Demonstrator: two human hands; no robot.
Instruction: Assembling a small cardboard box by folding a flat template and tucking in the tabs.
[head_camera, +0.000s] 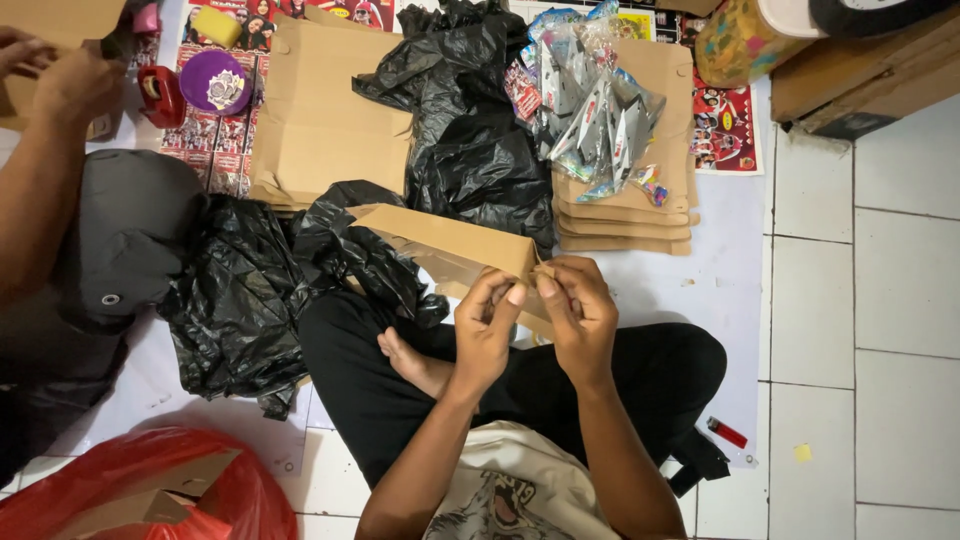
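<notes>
Fingers of left hand and right hand bunched together, tips pinching near corner of flat brown cardboard piece. Thumbs and forefingers pressed onto same small edge, hands almost touching; whether a strip of tape sits between the fingertips, cannot tell. Cardboard smooth, matte, folded to a long wedge shape, resting tilted over the lap, far end running left toward crumpled black plastic bags, glossy and creased. Just below the hands, crossed legs in black trousers and a bare foot on white floor tiles.

Farther off, a stack of flat cardboard sheets with a bundle of clear, crinkled packets lying on top; beside it, left, another heap of black plastic and a wide flattened carton. Far left, a red tape dispenser and a round purple lid on printed paper. At the left edge, another person's hands gripping cardboard. Near left, a shiny red plastic bag with cardboard scraps inside. Near right, a small red lighter on the floor.
</notes>
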